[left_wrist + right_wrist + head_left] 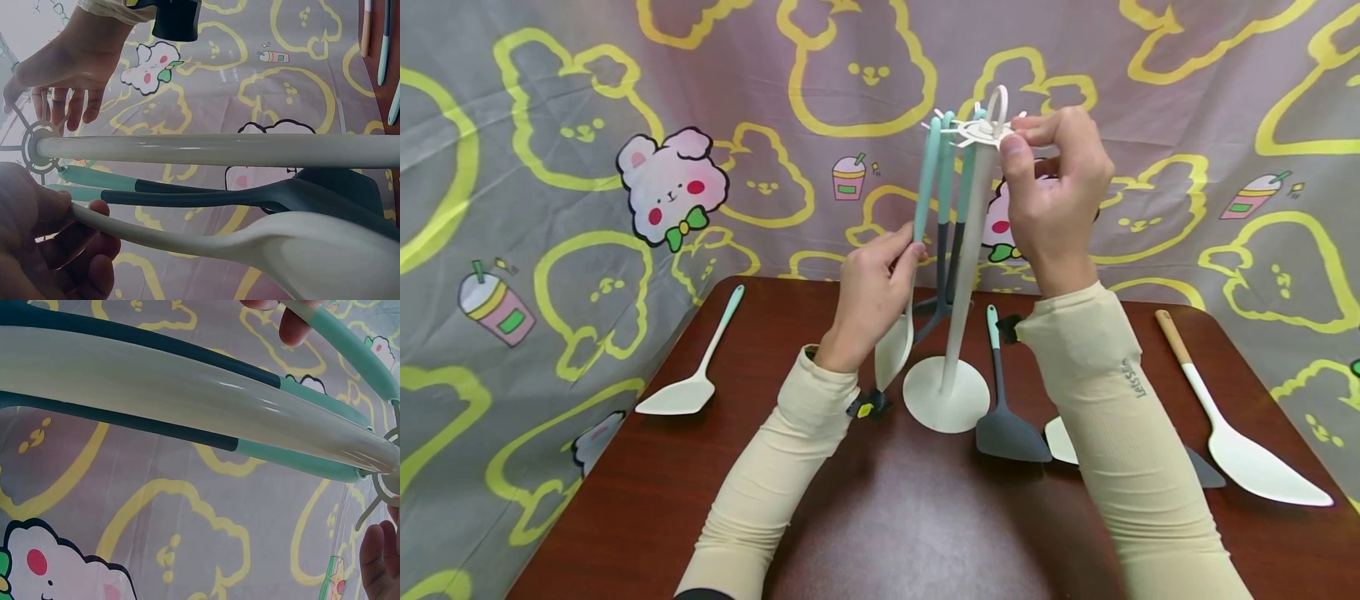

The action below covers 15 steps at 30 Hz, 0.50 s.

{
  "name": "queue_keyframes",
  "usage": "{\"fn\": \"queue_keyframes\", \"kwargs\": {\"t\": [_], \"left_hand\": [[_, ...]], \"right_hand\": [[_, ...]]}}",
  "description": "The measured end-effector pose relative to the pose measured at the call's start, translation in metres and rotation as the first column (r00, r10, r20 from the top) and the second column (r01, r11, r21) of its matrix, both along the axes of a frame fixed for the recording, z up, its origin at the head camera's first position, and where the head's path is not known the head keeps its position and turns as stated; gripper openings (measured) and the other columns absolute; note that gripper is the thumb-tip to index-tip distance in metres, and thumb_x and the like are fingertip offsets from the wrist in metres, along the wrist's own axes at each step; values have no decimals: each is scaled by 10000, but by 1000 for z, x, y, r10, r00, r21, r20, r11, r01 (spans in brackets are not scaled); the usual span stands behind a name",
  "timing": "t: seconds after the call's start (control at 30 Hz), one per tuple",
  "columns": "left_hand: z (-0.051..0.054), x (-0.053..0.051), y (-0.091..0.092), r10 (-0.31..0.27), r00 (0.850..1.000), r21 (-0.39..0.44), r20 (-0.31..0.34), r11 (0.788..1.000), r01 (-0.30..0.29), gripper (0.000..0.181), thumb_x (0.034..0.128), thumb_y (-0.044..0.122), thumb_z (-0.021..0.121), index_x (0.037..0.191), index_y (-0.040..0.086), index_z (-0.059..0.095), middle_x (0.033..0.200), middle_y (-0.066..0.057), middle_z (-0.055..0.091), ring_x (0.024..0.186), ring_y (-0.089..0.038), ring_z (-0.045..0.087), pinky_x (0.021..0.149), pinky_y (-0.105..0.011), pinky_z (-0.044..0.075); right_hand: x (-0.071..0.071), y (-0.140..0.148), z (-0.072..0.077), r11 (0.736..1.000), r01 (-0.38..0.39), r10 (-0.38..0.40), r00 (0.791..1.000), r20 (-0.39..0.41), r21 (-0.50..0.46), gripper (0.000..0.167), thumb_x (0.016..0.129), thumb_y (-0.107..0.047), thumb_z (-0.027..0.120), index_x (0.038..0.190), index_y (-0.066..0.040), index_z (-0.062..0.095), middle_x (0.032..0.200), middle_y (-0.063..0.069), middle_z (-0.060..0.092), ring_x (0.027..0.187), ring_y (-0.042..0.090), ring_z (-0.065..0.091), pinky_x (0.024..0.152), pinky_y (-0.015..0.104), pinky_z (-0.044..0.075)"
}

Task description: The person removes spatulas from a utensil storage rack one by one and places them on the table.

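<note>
A white stand (967,275) with a round base and a ring of hooks on top stands on the table. My left hand (880,283) pinches a white utensil with a mint handle (928,179), whose top is at the hooks; its white head (312,250) fills the lower right of the left wrist view. Two dark utensils with mint handles (947,167) hang from the hooks beside the pole. My right hand (1060,187) holds the rim of the hook ring between thumb and fingers. In the right wrist view, the pole (187,387) crosses in front of the dark utensils.
On the wooden table (925,517), a white turner (685,394) lies at left. Right of the base lie a dark turner (1011,433), a partly covered white utensil (1060,440), a dark one (1206,469) and a wood-handled white one (1255,458). A patterned curtain (760,75) stands behind.
</note>
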<state>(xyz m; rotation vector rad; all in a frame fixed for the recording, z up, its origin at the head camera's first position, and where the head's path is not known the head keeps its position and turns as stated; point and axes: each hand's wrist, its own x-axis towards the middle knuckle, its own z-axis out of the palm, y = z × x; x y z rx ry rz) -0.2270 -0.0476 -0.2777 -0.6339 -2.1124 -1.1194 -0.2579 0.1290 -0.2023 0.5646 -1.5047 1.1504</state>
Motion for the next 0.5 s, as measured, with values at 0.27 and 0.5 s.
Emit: {"fn": "queue_keyframes", "kwargs": {"t": [0.27,0.5], "left_hand": [[0,0,3,8,1000,11,-12,1000,-8,181,998,136,562,996,55,723,878,-76,738,764,-180,684,597,-253,443],[-2,0,1,20,1000,14,-17,1000,-20,190,1003,144,551,1005,60,721,880,-72,732,731,-173,648,587,-251,431]], "right_hand": [[-3,1,0,1000,-3,3,1000,-13,-4,532,761,-388,534,762,144,551,889,233,692,909,72,672,616,64,438],[-3,2,0,1000,-6,6,1000,-17,-12,534,757,-387,529,757,148,543,880,231,688,881,41,661,607,61,431]]}}
